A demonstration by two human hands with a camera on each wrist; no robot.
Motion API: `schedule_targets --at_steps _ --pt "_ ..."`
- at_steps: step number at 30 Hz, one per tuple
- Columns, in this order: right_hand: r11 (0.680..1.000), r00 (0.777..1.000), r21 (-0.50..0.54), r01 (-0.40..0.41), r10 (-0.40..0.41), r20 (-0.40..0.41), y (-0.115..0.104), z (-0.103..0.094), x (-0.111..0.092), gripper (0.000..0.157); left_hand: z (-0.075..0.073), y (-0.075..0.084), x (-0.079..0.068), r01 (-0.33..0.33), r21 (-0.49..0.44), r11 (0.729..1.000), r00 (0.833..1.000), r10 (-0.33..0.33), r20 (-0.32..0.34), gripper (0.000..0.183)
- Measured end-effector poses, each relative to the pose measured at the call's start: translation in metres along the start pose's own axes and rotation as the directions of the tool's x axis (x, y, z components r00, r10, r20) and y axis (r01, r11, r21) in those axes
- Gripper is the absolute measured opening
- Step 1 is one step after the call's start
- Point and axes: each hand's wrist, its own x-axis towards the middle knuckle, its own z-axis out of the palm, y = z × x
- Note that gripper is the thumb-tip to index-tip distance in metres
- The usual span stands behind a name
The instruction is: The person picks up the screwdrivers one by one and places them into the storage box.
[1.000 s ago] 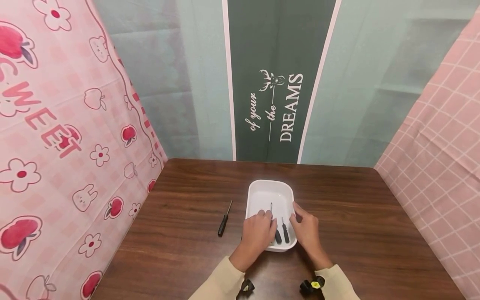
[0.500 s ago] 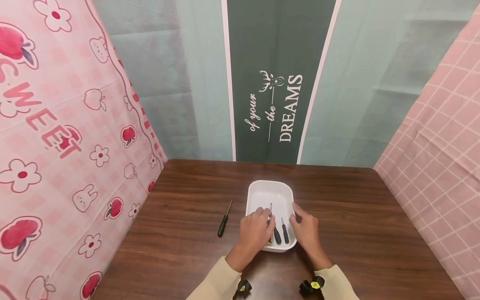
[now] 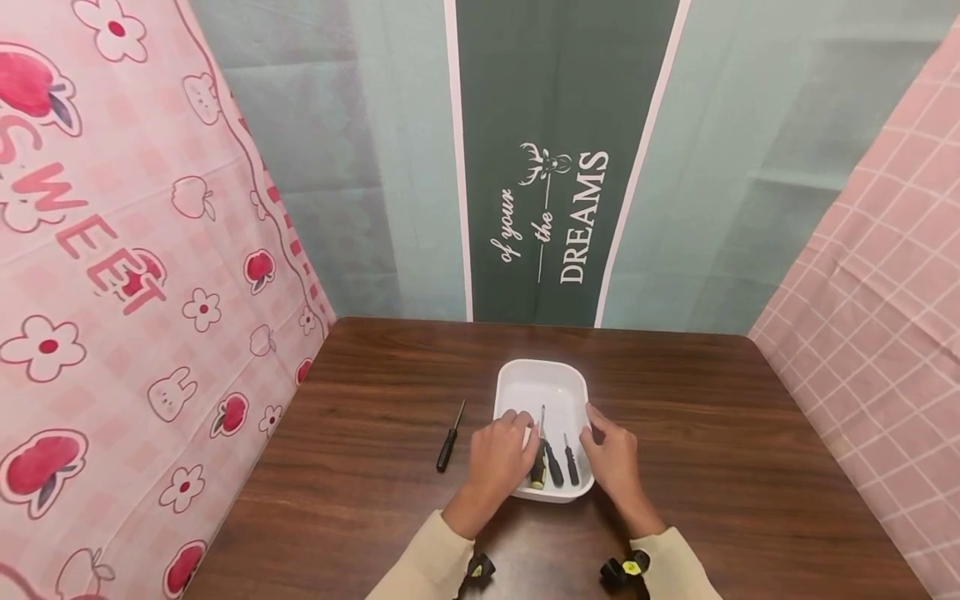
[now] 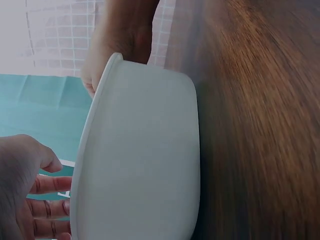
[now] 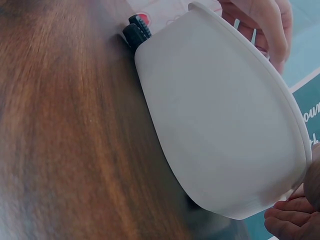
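The tray (image 3: 517, 385) stands upright on the table (image 3: 720, 467), near the middle of its front half, with its long sides running away from the person.

Left hand (image 3: 495, 457): positioned over the left rim of the tray. The fingers are spread and slightly bent, reaching past the rim; the thumb is apart from them. No object is gripped. Fingertip contact with the tray or its contents cannot be confirmed, as the rim hides part of the fingers in the left wrist view.

Right hand (image 3: 615, 457): holds the right rim of the tray. The thumb and fingers are bent about the wall, and the grip is narrow.

Tray contents, left to right: the yellow screwdriver (image 3: 538, 472), with a black and yellow handle, lies just beside the left thumb; the middle screwdriver (image 3: 555, 468), with a black handle, lies next to it; the small screwdriver (image 3: 572, 468), also black, lies nearest the right hand. Handles face the person. One metal shaft points to the far end; which of the first two handles it belongs to cannot be told.

The loose screwdriver (image 3: 447, 448) lies on the table to the left of the tray, apart from it, handle toward the person.

A pink curtain (image 3: 247, 350) hangs at left and a green curtain (image 3: 675, 250) behind the table.
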Motion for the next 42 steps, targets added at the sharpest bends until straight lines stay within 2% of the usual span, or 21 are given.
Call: schedule_targets --at_steps 14,22,36,42 --pt "1.0 1.0 -0.018 -0.012 0.012 0.007 -0.001 -0.001 0.001 0.038 -0.008 -0.016 -0.001 -0.004 -0.03 1.0 1.0 0.004 -0.009 0.013" --pt "1.0 1.0 -0.015 -0.009 0.009 0.01 0.002 -0.002 0.002 0.039 -0.01 -0.023 -0.002 -0.01 -0.02 1.0 0.999 0.009 -0.05 0.013" --pt "1.0 1.0 -0.011 0.003 -0.003 0.005 -0.002 -0.001 0.0 0.039 -0.008 -0.038 -0.007 0.037 -0.054 0.998 0.998 -0.04 -0.05 0.014" --pt "1.0 1.0 -0.013 -0.011 0.011 0.012 -0.002 -0.002 0.0 0.039 -0.007 -0.041 -0.009 0.049 -0.074 0.996 0.998 -0.051 -0.024 0.016"
